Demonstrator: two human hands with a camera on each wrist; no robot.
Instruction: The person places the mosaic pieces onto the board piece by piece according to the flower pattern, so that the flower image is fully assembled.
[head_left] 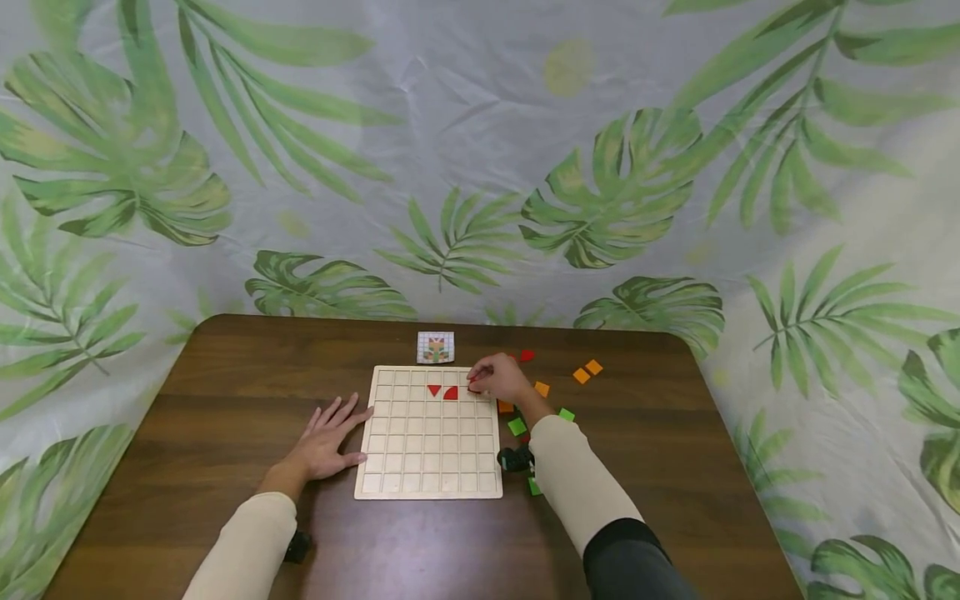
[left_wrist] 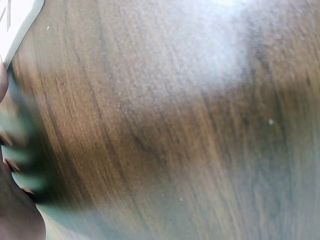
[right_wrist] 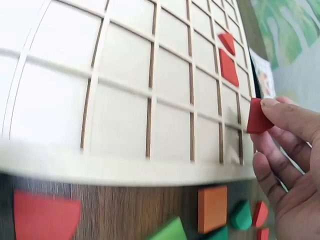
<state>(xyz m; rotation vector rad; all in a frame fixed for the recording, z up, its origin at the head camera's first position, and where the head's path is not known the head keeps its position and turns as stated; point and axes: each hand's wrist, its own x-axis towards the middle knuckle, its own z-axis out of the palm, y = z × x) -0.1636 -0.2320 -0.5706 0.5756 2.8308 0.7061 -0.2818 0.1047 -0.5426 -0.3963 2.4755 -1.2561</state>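
Observation:
A light wooden grid board (head_left: pixel 427 450) lies on the dark table. Two red pieces sit in its upper rows: a red triangle (head_left: pixel 434 390) and a red quarter-round piece (head_left: pixel 451 393). Over the board's upper right part, my right hand (head_left: pixel 501 379) pinches another red piece (right_wrist: pixel 259 116) between thumb and fingers. My left hand (head_left: pixel 324 442) lies flat with spread fingers at the board's left edge, thumb and a fingertip touching it. In the left wrist view only a bit of that hand (left_wrist: pixel 17 210) shows at the left.
Behind the board lies a small picture card (head_left: pixel 436 347) with a coloured grid pattern. Loose orange squares (head_left: pixel 581 376), green pieces (head_left: pixel 517 427) and a red piece (head_left: pixel 527 355) are scattered right of the board, partly hidden by the right arm. A leaf-patterned cloth (head_left: pixel 465 150) hangs behind the table.

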